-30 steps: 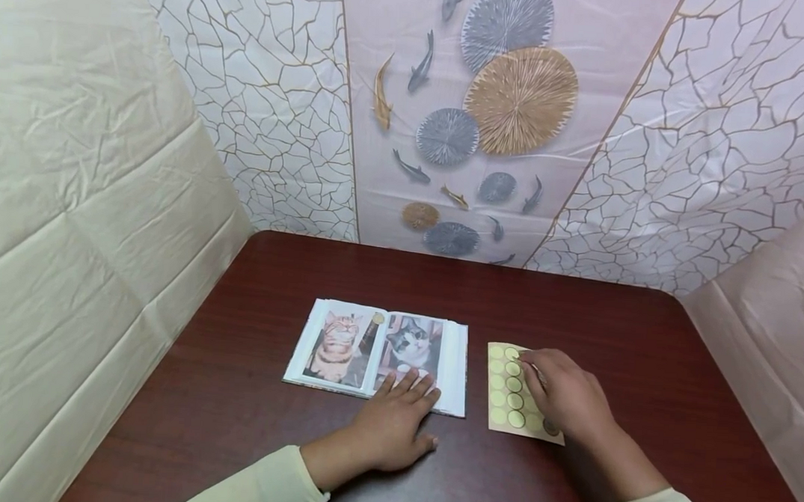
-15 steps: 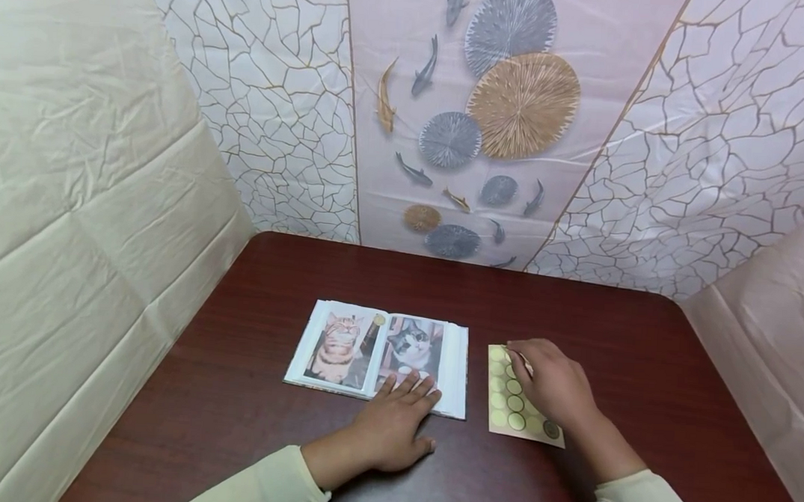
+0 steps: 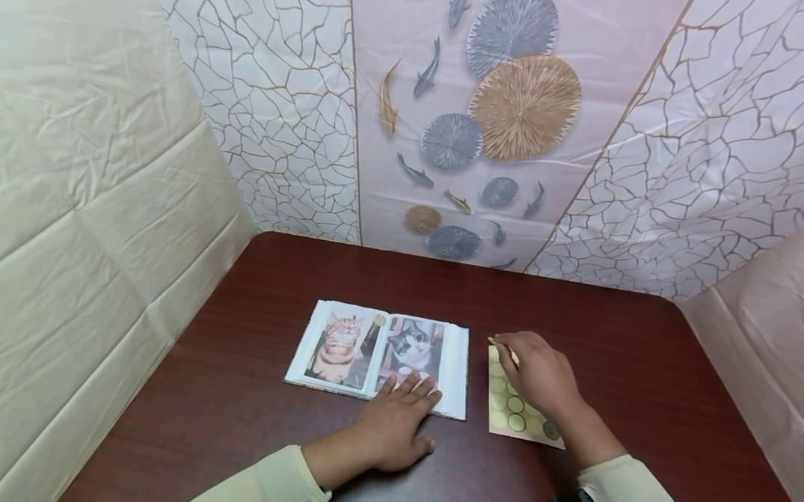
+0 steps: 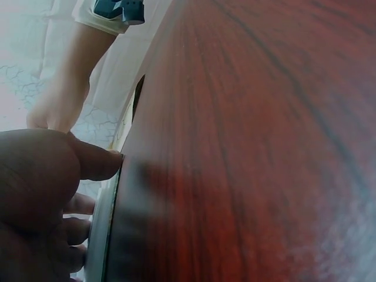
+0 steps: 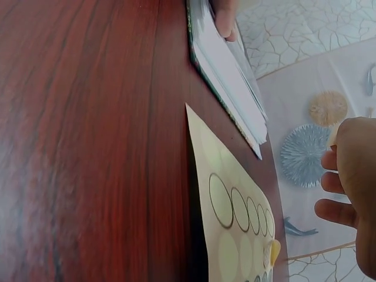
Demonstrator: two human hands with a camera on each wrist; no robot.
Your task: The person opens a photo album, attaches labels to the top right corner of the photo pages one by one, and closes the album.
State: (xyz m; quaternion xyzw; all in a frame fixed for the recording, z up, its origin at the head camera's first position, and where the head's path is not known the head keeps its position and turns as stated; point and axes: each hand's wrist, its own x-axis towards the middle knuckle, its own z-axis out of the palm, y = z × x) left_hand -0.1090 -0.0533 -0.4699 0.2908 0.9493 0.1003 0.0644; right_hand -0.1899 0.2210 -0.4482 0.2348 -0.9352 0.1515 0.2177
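An open photo album (image 3: 460, 373) with cat pictures lies on the table. My left hand (image 3: 397, 423) rests with straight, spread fingers on the lower edge of its right page, the thumb off to the side. A round gold sticker (image 3: 379, 320) is on the upper right corner of the left page's photo. Right of the album lies a sheet of round yellow stickers (image 3: 516, 422), partly hidden by my right hand (image 3: 538, 373). Between that hand's thumb and index finger is a small pale sticker (image 3: 492, 340), over the sheet's top left corner.
The dark red-brown wooden table (image 3: 293, 276) carries the album and the sheet. Patterned cloth (image 3: 299, 127) hangs behind it, with plain cloth at the sides. In the right wrist view a yellow piece (image 5: 275, 252) sticks up from the sheet.
My right hand has moved left and toward the far end of the sheet, with the sticker between its fingertips, uncovering the sheet's lower right corner. The left hand has stayed on the album.
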